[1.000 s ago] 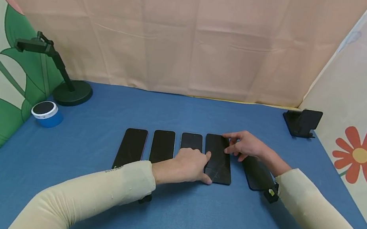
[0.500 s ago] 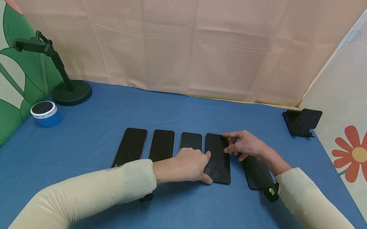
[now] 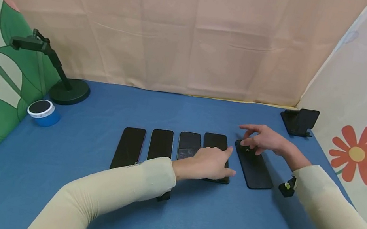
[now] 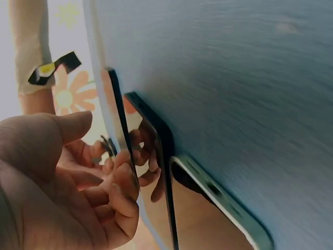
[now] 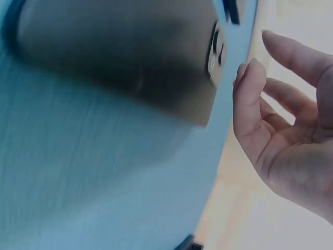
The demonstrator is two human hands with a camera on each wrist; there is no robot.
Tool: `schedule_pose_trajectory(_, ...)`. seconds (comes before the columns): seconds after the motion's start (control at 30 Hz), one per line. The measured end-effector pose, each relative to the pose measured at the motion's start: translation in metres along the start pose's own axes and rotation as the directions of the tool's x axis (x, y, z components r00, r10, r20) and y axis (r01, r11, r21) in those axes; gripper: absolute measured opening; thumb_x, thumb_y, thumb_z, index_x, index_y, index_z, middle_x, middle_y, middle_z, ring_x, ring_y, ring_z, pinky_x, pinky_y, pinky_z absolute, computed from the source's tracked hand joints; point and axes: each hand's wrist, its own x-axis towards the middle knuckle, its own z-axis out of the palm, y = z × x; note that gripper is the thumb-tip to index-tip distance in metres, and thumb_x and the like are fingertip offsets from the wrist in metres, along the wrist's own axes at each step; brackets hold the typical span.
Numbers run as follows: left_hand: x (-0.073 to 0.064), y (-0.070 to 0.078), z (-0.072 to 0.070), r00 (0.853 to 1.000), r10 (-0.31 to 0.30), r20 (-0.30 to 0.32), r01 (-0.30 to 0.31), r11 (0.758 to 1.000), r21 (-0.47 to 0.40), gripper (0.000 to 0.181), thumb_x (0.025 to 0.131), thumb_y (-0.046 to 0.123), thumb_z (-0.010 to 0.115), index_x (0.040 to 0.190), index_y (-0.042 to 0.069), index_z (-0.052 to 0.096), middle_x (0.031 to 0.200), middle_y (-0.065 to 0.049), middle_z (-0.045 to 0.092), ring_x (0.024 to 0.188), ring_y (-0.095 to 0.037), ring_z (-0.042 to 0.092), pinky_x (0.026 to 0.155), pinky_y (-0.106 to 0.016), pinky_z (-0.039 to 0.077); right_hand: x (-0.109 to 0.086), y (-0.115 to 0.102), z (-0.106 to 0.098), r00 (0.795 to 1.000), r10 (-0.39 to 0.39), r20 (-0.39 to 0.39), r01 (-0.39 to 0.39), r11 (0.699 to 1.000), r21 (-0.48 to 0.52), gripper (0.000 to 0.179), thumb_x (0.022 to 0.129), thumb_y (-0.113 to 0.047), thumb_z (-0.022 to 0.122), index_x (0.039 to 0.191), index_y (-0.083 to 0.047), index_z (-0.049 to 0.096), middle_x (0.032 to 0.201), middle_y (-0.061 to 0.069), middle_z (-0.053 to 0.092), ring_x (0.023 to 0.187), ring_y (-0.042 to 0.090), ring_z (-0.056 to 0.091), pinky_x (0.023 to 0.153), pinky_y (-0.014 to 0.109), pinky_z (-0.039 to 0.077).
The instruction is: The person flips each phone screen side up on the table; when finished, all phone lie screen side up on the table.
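Note:
Several dark phones lie in a row on the blue table. In the head view my left hand (image 3: 205, 163) hovers over the fourth phone (image 3: 216, 140), its thumb and index finger spread and the other fingers loosely bent, holding nothing. My right hand (image 3: 262, 138) is over the top end of the rightmost phone (image 3: 255, 169), which lies tilted with its back and camera lenses (image 5: 215, 49) up. Nothing is in its relaxed fingers. Further left lie the third phone (image 3: 189, 143), the second phone (image 3: 161, 144) and the first phone (image 3: 129, 146). My left hand hides part of the fourth.
A black desk lamp (image 3: 69, 90) stands at the back left, beside a blue and white round container (image 3: 44, 112) with a dark top. At the back right is a black folding stand (image 3: 299, 121). Blue cloth (image 3: 187, 227) covers the table; curtains enclose it.
Both hands have left the edges of the fourth phone and moved right. The right hand has also shifted away from me, uncovering the rightmost phone. The phones stay in place.

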Motion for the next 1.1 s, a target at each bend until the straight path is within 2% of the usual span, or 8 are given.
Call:
schedule_pose_trajectory(0.07, 0.004, 0.007, 0.002, 1.000, 0.019, -0.017, -0.019, 1.000, 0.018, 0.081, 0.095, 0.061, 0.055, 0.161, 0.025, 0.025, 0.095, 0.003, 0.073, 0.066, -0.011, 0.061, 0.044, -0.025, 0.040, -0.001, 0.005, -0.005, 1.000, 0.007, -0.006, -0.007, 1.000, -0.002, 0.070, 0.096, -0.021, 0.067, 0.157, -0.011, 0.034, 0.133, 0.020, 0.051, 0.086, 0.027, 0.057, 0.062, 0.035, 0.055)
schedule_pose_trajectory(0.17, 0.009, 0.017, 0.005, 0.999, 0.033, -0.024, -0.032, 0.999, 0.031, 0.076, 0.095, 0.063, 0.054, 0.158, 0.027, 0.032, 0.104, 0.004, 0.072, 0.074, -0.010, 0.065, 0.046, -0.026, 0.045, -0.001, 0.014, -0.012, 1.000, 0.021, -0.012, -0.021, 1.000, -0.008, 0.070, 0.096, -0.022, 0.066, 0.157, -0.009, 0.033, 0.137, 0.022, 0.049, 0.087, 0.027, 0.056, 0.061, 0.035, 0.055)
schedule_pose_trajectory(0.37, 0.015, 0.035, 0.016, 0.999, 0.044, -0.009, -0.044, 0.997, 0.070, 0.065, 0.095, 0.066, 0.053, 0.151, 0.033, 0.046, 0.071, 0.005, 0.067, 0.051, -0.012, 0.057, 0.045, -0.026, 0.044, 0.004, 0.030, -0.016, 0.999, 0.052, -0.008, -0.052, 0.998, -0.023, 0.070, 0.098, -0.023, 0.065, 0.156, -0.004, 0.032, 0.137, 0.024, 0.048, 0.089, 0.025, 0.056, 0.063, 0.036, 0.055)
schedule_pose_trajectory(0.57, 0.020, 0.047, 0.026, 1.000, 0.001, -0.025, 0.004, 0.981, 0.193, 0.077, 0.090, 0.076, 0.049, 0.155, 0.037, 0.035, 0.052, 0.005, 0.056, 0.039, -0.012, 0.040, 0.041, -0.025, 0.035, 0.005, 0.037, -0.014, 0.999, 0.048, 0.024, -0.049, 0.999, 0.015, 0.068, 0.098, -0.024, 0.065, 0.155, -0.005, 0.035, 0.136, 0.021, 0.048, 0.092, 0.026, 0.057, 0.064, 0.037, 0.056)
schedule_pose_trajectory(0.63, 0.021, 0.049, 0.028, 0.999, -0.013, -0.036, 0.021, 0.973, 0.231, 0.080, 0.088, 0.078, 0.047, 0.155, 0.037, 0.035, 0.051, 0.006, 0.055, 0.039, -0.012, 0.041, 0.041, -0.026, 0.035, 0.005, 0.037, -0.014, 0.999, 0.043, 0.029, -0.043, 0.999, 0.012, 0.067, 0.098, -0.024, 0.065, 0.155, -0.005, 0.035, 0.135, 0.021, 0.048, 0.092, 0.026, 0.057, 0.063, 0.037, 0.055)
schedule_pose_trajectory(0.83, 0.022, 0.058, 0.029, 0.998, -0.031, -0.045, 0.043, 0.954, 0.296, 0.085, 0.085, 0.083, 0.046, 0.154, 0.032, 0.039, 0.054, 0.007, 0.058, 0.049, -0.010, 0.055, 0.048, -0.025, 0.043, 0.005, 0.032, -0.016, 0.998, 0.052, 0.038, -0.052, 0.999, 0.001, 0.066, 0.097, -0.025, 0.066, 0.153, -0.004, 0.037, 0.130, 0.019, 0.050, 0.090, 0.025, 0.056, 0.063, 0.035, 0.056)
schedule_pose_trajectory(1.03, 0.023, 0.060, 0.029, 0.997, -0.037, -0.069, 0.057, 0.949, 0.310, 0.084, 0.086, 0.081, 0.047, 0.154, 0.033, 0.040, 0.049, 0.007, 0.053, 0.046, -0.010, 0.054, 0.045, -0.024, 0.040, 0.006, 0.029, -0.018, 0.996, 0.076, 0.054, -0.075, 0.997, -0.004, 0.067, 0.097, -0.027, 0.066, 0.153, -0.004, 0.037, 0.124, 0.017, 0.054, 0.088, 0.024, 0.056, 0.063, 0.036, 0.056)
schedule_pose_trajectory(1.1, 0.023, 0.059, 0.030, 0.997, -0.035, -0.064, 0.053, 0.951, 0.305, 0.083, 0.087, 0.080, 0.048, 0.154, 0.032, 0.040, 0.052, 0.008, 0.057, 0.048, -0.010, 0.055, 0.045, -0.024, 0.041, 0.006, 0.029, -0.018, 0.995, 0.080, 0.064, -0.080, 0.997, 0.000, 0.067, 0.098, -0.026, 0.065, 0.153, -0.004, 0.036, 0.122, 0.017, 0.055, 0.088, 0.024, 0.055, 0.063, 0.036, 0.056)
